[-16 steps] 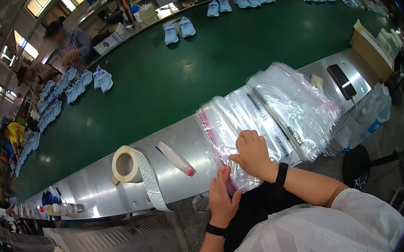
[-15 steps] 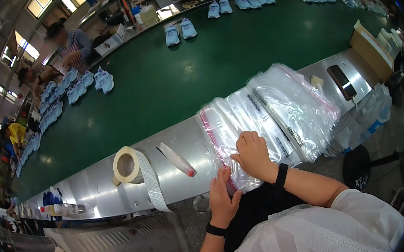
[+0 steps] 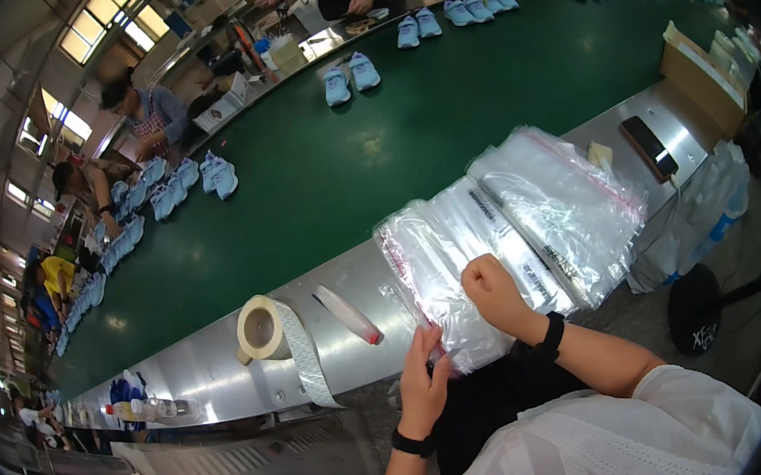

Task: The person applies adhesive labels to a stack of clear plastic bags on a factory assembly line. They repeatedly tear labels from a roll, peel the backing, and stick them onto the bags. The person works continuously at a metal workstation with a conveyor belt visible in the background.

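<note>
Two overlapping stacks of clear plastic bags lie in front of me on the metal ledge. My left hand (image 3: 424, 385) is at the near left corner of the left plastic bag (image 3: 440, 268), its fingers along the pink-striped edge and the thumb on the near side, closed on that edge. Above the same bag, my right hand (image 3: 498, 297) is curled into a fist, knuckles up; nothing shows in it. Whether the fist presses on the plastic I cannot tell. Beside it, to the right, spreads the other stack of bags (image 3: 560, 208), with a pinkish seal strip.
Left of the bags are a tape roll (image 3: 263, 331) with a loose strip and a pale, red-tipped slim tool (image 3: 348, 316). A phone (image 3: 649, 149) and a cardboard box (image 3: 701, 84) stand right. Beyond runs the green belt (image 3: 300, 190) with light-blue shoes (image 3: 351, 78); several people work around it.
The whole view has shifted, so most things sit lower and further right. My right hand has slid a little rightward over the bag and its fingers have curled tighter. My left hand keeps the bag's edge.
</note>
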Motion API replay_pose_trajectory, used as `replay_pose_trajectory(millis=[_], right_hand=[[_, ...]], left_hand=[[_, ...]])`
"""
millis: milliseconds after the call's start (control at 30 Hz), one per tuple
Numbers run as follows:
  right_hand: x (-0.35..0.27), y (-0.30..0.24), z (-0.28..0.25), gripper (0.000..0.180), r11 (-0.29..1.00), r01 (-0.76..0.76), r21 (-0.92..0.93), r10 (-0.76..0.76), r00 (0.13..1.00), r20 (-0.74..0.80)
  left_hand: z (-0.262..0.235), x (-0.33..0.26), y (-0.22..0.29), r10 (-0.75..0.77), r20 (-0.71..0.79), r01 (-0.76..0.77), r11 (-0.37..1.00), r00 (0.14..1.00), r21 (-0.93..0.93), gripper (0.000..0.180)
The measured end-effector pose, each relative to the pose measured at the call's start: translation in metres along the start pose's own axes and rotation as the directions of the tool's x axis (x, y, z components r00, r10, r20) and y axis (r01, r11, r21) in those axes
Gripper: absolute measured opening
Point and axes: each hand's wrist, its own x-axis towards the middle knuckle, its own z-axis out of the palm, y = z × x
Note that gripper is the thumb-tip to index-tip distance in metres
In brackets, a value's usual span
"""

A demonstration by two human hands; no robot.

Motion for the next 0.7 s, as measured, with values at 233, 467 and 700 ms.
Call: replay_pose_trajectory(millis=[233, 467, 700], right_hand=[[0.000, 0.005, -0.014, 0.013, 0.925, -0.283, 0.252, 0.250, 0.956, 0.154], [0.003, -0.028, -0.058, 0.020, 0.817, -0.305, 0.489, 0.271, 0.952, 0.140], [0.019, -0.038, -0.075, 0.008, 0.913, -0.233, 0.335, 0.087, 0.913, 0.399]], left_hand=[[0.009, 0.089, 0.028, 0.099, 0.309, 0.287, 0.191, 0.946, -0.939, 0.044], [0.045, 0.119, 0.014, -0.186, 0.560, 0.591, 0.252, 0.807, -0.767, 0.032], [0.064, 0.147, 0.045, -0.325, 0.594, 0.531, 0.821, 0.736, -0.209, 0.039]])
